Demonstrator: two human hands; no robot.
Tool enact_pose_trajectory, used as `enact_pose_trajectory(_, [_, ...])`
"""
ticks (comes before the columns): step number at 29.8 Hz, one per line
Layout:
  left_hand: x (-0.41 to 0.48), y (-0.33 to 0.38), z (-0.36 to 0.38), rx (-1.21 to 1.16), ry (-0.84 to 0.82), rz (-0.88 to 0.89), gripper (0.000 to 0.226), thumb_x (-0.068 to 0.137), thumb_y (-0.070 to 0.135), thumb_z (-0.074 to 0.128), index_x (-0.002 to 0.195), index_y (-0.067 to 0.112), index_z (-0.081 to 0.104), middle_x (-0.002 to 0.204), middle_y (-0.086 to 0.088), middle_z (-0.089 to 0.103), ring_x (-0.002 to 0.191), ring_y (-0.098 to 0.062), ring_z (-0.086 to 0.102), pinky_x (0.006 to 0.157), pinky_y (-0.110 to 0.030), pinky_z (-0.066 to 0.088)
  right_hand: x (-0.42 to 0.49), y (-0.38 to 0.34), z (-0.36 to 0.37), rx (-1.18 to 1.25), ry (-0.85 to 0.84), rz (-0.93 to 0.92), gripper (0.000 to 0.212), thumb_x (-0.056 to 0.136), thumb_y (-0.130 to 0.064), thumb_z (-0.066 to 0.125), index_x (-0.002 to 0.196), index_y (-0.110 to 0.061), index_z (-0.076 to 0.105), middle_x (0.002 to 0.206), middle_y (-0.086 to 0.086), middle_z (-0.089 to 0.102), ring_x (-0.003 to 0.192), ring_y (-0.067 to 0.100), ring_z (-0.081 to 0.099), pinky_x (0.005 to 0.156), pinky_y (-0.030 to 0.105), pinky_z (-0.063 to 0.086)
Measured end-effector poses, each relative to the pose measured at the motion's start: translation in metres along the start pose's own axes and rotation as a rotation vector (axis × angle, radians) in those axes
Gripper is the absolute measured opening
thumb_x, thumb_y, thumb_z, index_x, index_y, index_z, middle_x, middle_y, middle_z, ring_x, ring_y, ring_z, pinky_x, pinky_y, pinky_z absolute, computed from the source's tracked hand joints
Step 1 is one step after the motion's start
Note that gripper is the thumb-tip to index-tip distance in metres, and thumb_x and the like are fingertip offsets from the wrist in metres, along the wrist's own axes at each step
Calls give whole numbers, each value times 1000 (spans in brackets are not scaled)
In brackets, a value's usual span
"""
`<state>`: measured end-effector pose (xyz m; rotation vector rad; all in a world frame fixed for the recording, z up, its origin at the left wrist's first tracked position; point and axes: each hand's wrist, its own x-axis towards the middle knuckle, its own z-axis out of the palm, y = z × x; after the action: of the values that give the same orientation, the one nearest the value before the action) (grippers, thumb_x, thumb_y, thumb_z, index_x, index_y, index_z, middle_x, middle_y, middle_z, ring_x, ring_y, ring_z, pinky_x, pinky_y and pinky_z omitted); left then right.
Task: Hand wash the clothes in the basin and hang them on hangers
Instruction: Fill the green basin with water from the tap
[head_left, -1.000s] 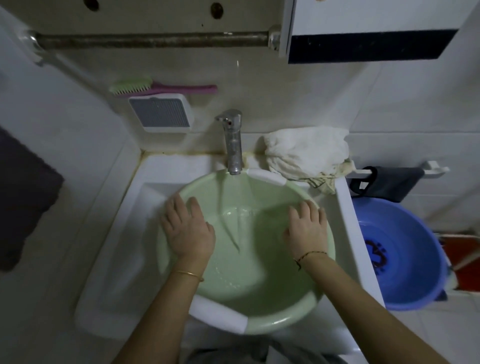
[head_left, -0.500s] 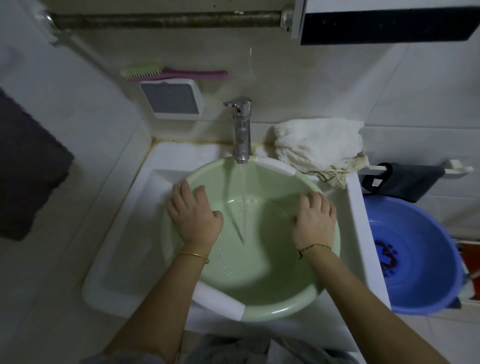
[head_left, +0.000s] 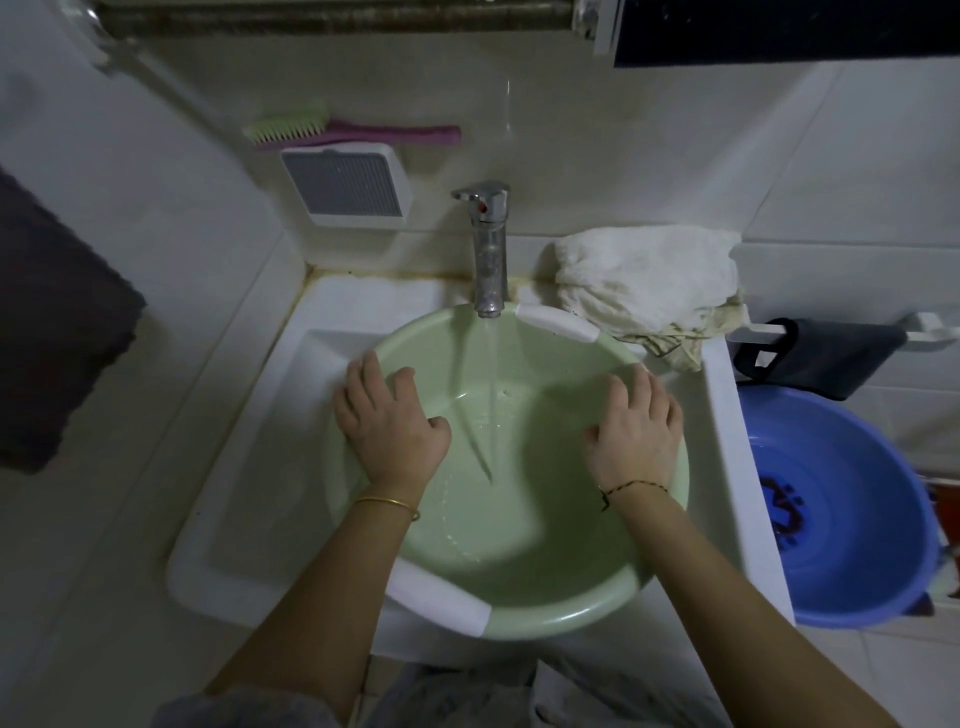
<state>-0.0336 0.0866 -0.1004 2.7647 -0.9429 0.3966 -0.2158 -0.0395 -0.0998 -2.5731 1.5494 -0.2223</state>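
Note:
A pale green basin (head_left: 524, 618) with white handle pads sits in the white sink (head_left: 244, 499). Water runs from the chrome tap (head_left: 488, 249) into the basin, and a shallow layer covers its bottom. My left hand (head_left: 389, 421) grips the basin's left rim, fingers over the edge. My right hand (head_left: 636, 428) holds the right rim the same way. A crumpled white cloth (head_left: 649, 280) lies on the sink's back right corner, outside the basin.
A blue basin (head_left: 852, 519) with a dark pattern inside stands to the right of the sink. A dark cloth (head_left: 826, 353) hangs on a white rail above it. A green and pink brush (head_left: 343, 130) rests on a wall box. A dark towel (head_left: 57, 322) hangs on the left.
The view has dropped and moved closer to the sink. Water now falls from the tap in a steady stream. Both hands stay on the basin's rim.

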Motion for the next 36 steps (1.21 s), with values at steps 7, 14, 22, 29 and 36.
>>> enact_pose_trajectory(7, [0,-1,1,0,12,2,58,45,21,62,102,11,64,133,-21,48,125,-40,42,105,-48,23,-1,-1,-2,-22,-27,-16,58,82,-22,63,134,-5,44,151,21,28,140,36,23,114,48,16])
enact_pose_trajectory(14, [-2,-4,2,4,24,12,57,44,20,64,101,11,64,133,-22,48,125,-41,42,105,-50,26,-1,-3,-5,-41,-48,-16,59,86,-26,57,138,-8,36,155,17,19,143,32,15,115,45,9])
enact_pose_trajectory(22, [-2,-5,2,9,17,29,56,45,20,62,100,10,64,133,-22,48,125,-41,42,105,-50,27,-2,-4,-6,-50,-49,-21,55,85,-28,57,134,-7,42,154,18,20,142,33,16,114,47,11])
enact_pose_trajectory(29, [-3,-4,2,15,20,29,56,44,20,61,99,10,65,133,-22,48,125,-42,42,105,-50,27,-1,-2,0,-23,0,-13,48,88,-30,55,127,-4,50,151,21,29,140,35,24,112,49,17])
enact_pose_trajectory(36, [-2,-4,3,25,22,29,56,43,22,61,98,11,65,133,-22,48,125,-41,43,105,-48,25,1,-3,7,36,122,-1,43,91,-35,53,115,0,59,141,24,44,130,39,40,107,52,28])
